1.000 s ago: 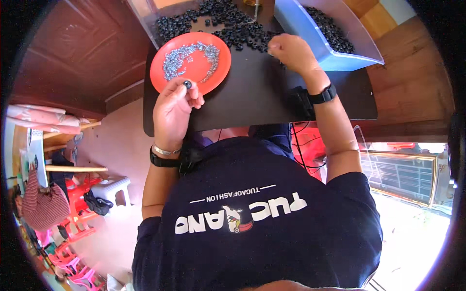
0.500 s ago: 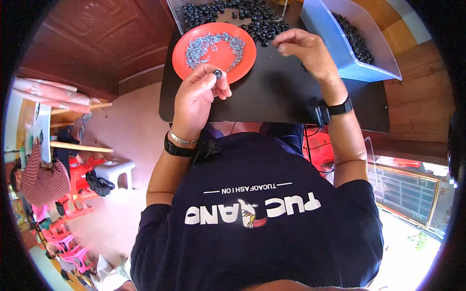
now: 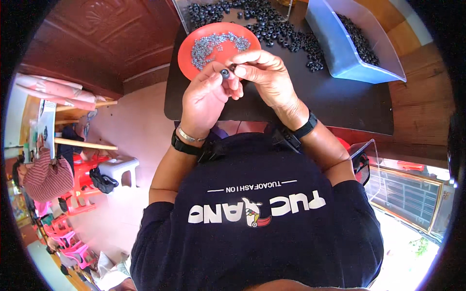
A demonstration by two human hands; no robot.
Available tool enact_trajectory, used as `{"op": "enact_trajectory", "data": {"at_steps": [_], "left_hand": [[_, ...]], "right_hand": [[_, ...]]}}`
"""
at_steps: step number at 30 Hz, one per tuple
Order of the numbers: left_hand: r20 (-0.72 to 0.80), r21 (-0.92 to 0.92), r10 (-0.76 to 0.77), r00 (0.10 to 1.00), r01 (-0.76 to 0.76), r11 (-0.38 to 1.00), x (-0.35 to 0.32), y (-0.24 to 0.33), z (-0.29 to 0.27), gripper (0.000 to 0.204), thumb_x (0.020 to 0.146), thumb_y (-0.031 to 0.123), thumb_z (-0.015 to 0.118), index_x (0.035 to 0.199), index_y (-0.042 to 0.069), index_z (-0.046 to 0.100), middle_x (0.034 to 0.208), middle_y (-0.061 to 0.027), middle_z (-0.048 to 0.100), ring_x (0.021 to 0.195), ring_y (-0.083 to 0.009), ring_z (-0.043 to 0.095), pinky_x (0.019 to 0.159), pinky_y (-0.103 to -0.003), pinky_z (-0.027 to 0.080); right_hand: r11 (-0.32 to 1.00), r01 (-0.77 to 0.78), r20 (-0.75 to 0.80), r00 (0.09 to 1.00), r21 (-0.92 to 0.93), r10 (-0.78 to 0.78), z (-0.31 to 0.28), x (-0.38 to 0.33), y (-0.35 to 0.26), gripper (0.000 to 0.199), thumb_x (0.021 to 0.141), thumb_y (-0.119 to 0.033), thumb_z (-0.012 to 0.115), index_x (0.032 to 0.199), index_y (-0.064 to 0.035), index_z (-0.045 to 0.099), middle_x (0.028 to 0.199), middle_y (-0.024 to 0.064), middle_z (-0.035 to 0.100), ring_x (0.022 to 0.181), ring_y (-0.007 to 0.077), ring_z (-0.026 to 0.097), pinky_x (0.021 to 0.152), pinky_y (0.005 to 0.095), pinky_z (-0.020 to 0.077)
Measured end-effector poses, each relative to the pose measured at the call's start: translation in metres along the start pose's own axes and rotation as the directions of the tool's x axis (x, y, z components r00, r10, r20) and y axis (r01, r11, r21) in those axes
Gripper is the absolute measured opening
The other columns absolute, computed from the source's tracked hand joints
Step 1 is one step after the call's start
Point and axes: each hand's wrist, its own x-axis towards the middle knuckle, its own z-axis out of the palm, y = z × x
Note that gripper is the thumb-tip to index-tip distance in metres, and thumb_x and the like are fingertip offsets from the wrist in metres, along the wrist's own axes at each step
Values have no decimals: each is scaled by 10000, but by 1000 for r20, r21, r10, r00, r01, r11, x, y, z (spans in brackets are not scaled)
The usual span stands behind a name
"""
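Note:
My left hand (image 3: pixel 205 101) is closed in a pinch, with a small round black part (image 3: pixel 224 73) between thumb and forefinger. Its face shows a lighter centre. Close against it, my right hand (image 3: pixel 273 83) pinches another small dark piece (image 3: pixel 233 67), mostly covered by the fingertips. The two sets of fingertips almost meet over the near edge of a red plate (image 3: pixel 185 54). Small silvery metal pieces (image 3: pixel 203 47) lie on that plate in a rough ring. Past it, many loose black round parts (image 3: pixel 276 34) are spread over the dark tabletop (image 3: pixel 335 104).
A blue bin (image 3: pixel 335 51) holding small black parts stands tilted at the right. At the far side is a clear-walled container (image 3: pixel 182 14) with more black parts. A grey-white stool (image 3: pixel 121 167) and red stools stand on the floor to the left.
My right hand has moved left and nearer, from beside the loose black parts to the left hand, and now pinches a small dark piece. My left hand still holds its black part.

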Motion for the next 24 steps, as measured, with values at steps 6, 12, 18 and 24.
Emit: {"op": "enact_trajectory", "data": {"at_steps": [6, 12, 18, 24], "left_hand": [[48, 4, 17, 999, -17, 1000, 0, 1, -4, 236, 947, 239, 474, 952, 10, 529, 836, -84, 552, 789, -210, 549, 726, -307, 433], [41, -7, 6, 999, -5, 1000, 1, -1, -5, 241, 937, 247, 482, 950, 12, 531, 822, -74, 538, 784, -206, 545, 722, -309, 426], [18, 72, 5, 1000, -7, 997, 1, 0, -4, 241, 935, 247, 484, 952, 12, 534, 812, -70, 533, 781, -205, 545, 722, -312, 426], [30, 108, -4, 1000, 1, 994, 1, -1, -3, 228, 939, 235, 479, 957, 14, 531, 820, -71, 540, 786, -205, 549, 725, -311, 428]], "right_hand": [[999, 32, 15, 999, -40, -31, -1, -4, 7, 168, 880, 10, 573, 1036, 20, 636, 873, 138, 628, 661, 209, 622, 566, 324, 536], [988, 58, 53, 997, -141, -51, -2, -5, 2, 168, 890, 27, 556, 1041, 24, 629, 864, 127, 611, 699, 194, 627, 607, 312, 545], [979, 41, 106, 994, -199, -20, 0, -5, -14, 180, 872, 52, 577, 1041, 19, 634, 910, 109, 623, 735, 182, 637, 687, 307, 549], [893, 116, 128, 990, -434, -67, 0, -2, -27, 192, 868, 34, 607, 1045, -11, 668, 910, 58, 654, 789, 118, 628, 750, 249, 511]]}}
